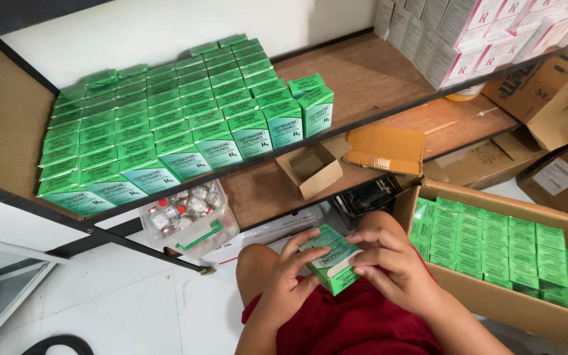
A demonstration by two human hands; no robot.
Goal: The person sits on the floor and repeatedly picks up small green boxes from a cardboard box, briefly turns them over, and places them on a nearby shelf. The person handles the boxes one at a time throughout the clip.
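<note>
Small green cardboard carton (333,260) at lower centre, clasped between left hand (290,273) and right hand (389,263), its underside hidden by fingers, rows of matching green cartons (172,125) on wooden shelf (369,72) upper left, brown cardboard box (514,299) lower right cut off by frame, clear plastic tub of vials (189,220) partly shelf-hidden.

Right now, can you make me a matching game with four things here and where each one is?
Things:
1. small green box
2. clear tub of little vials
3. rows of green boxes
4. small empty brown box

Places:
A. on the upper shelf
B. on the lower shelf, flaps open
C. held in the left hand and the right hand
D. under the shelf's edge, left of the knee

Pairs: 1-C, 2-D, 3-A, 4-B
</note>
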